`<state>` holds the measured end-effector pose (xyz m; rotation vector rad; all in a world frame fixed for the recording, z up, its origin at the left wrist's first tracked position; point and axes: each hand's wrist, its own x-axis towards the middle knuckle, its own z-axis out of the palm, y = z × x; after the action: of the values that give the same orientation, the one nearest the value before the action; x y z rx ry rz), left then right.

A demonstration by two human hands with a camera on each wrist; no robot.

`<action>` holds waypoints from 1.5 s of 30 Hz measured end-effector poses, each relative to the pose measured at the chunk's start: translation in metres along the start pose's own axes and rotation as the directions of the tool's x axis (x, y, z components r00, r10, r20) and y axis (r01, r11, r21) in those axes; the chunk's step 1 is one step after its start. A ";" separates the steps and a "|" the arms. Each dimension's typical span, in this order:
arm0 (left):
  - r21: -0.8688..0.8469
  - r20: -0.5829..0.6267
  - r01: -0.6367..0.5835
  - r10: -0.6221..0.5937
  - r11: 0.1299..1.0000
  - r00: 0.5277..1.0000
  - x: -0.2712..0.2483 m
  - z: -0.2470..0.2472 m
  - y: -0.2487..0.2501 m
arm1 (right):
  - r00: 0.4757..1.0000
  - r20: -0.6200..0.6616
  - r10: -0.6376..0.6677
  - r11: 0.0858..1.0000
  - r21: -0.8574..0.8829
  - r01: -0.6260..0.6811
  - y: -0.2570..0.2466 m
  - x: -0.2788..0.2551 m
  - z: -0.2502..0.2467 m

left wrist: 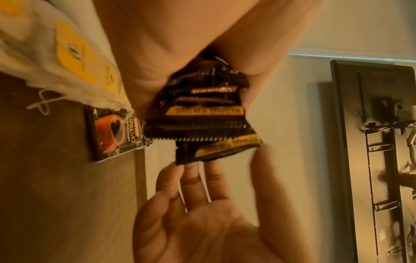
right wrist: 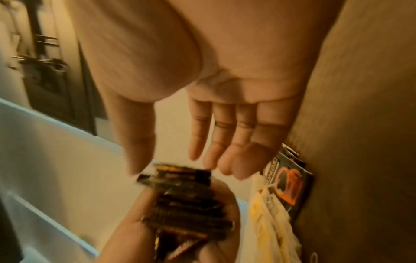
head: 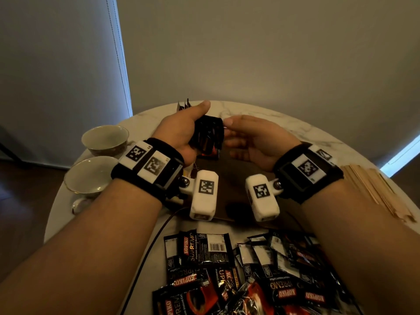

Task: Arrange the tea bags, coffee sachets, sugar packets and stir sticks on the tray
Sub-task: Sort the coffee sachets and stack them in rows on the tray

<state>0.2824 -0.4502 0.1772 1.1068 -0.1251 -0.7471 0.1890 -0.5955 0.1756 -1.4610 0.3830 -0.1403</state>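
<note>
My left hand (head: 195, 130) grips a stack of black coffee sachets (head: 208, 134) above the far end of the dark brown tray (head: 229, 176). The stack (left wrist: 202, 115) fans out of the fist in the left wrist view. My right hand (head: 245, 135) is open right beside the stack, its straight fingers (right wrist: 216, 142) and thumb reaching the sachets' ends (right wrist: 180, 179). One coffee sachet (left wrist: 112, 133) lies flat on the tray, next to yellow-tagged tea bags (left wrist: 74, 53). Many loose coffee sachets (head: 250, 269) are heaped on the table nearest me. Wooden stir sticks (head: 375, 189) lie at the right.
Two empty teacups (head: 104, 138) (head: 88, 173) stand at the left of the round marble table (head: 272, 119). A few upright packets (head: 185, 104) show behind my left hand. A dark cable (head: 154, 242) runs across the near table.
</note>
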 end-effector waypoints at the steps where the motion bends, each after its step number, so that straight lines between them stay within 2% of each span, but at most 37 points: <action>1: 0.006 0.016 0.006 -0.006 1.000 1.000 -0.001 0.001 -0.001 | 0.998 0.058 -0.026 0.998 -0.047 0.029 0.000 -0.007 0.001; 4: 0.045 0.064 0.017 -0.020 0.999 0.998 -0.001 0.001 -0.005 | 0.991 0.076 -0.106 0.980 -0.160 0.117 0.006 -0.015 0.001; 6: 0.077 0.061 0.010 -0.014 0.997 0.998 -0.002 0.000 -0.005 | 0.988 0.025 -0.154 0.984 -0.090 0.156 0.010 -0.015 -0.001; 9: 0.134 0.034 -0.002 -0.003 0.991 0.999 -0.001 0.001 -0.005 | 0.988 -0.047 -0.150 0.986 0.072 0.153 0.016 -0.012 -0.006; 13: 0.167 -0.039 -0.044 0.051 0.985 0.998 0.002 0.002 -0.005 | 0.981 -0.098 -0.169 0.979 0.101 0.179 0.019 -0.008 -0.010; 18: 0.126 -0.088 -0.069 0.081 0.990 0.993 0.002 0.002 -0.005 | 0.979 -0.043 -0.199 0.953 0.223 0.203 0.020 -0.006 -0.012; 21: 0.124 -0.147 -0.128 0.146 0.984 0.978 0.003 0.001 -0.004 | 0.973 -0.070 -0.220 0.934 0.272 0.231 0.021 -0.003 -0.014; 25: 0.133 -0.039 -0.165 0.172 0.977 0.984 -0.003 0.003 0.000 | 0.974 -0.121 -0.192 0.951 0.224 0.215 0.024 -0.001 -0.018; 29: 0.266 0.097 -0.185 0.164 0.946 0.982 -0.004 0.005 -0.006 | 0.976 -0.143 -0.163 0.959 0.211 0.191 0.024 -0.002 -0.017; 33: 0.397 0.118 -0.202 0.168 0.896 0.979 -0.006 0.007 -0.010 | 0.973 -0.129 -0.191 0.946 0.239 0.217 0.023 -0.004 -0.016; 38: 0.393 0.149 -0.214 0.168 0.894 0.974 -0.005 0.005 -0.008 | 0.959 -0.137 -0.248 0.927 0.254 0.276 0.022 -0.008 -0.013; 42: 0.377 0.163 -0.247 0.198 0.893 0.967 -0.004 0.004 -0.007 | 0.961 -0.188 -0.201 0.940 0.240 0.244 0.022 -0.006 -0.011; 45: 0.386 0.169 -0.258 0.206 0.886 0.964 -0.005 0.005 -0.006 | 0.960 -0.236 -0.149 0.928 0.301 0.218 0.021 -0.002 -0.012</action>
<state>0.2733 -0.4525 0.1755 1.4096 -0.5312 -0.5844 0.1797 -0.6036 0.1543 -1.1547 0.3721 -0.4907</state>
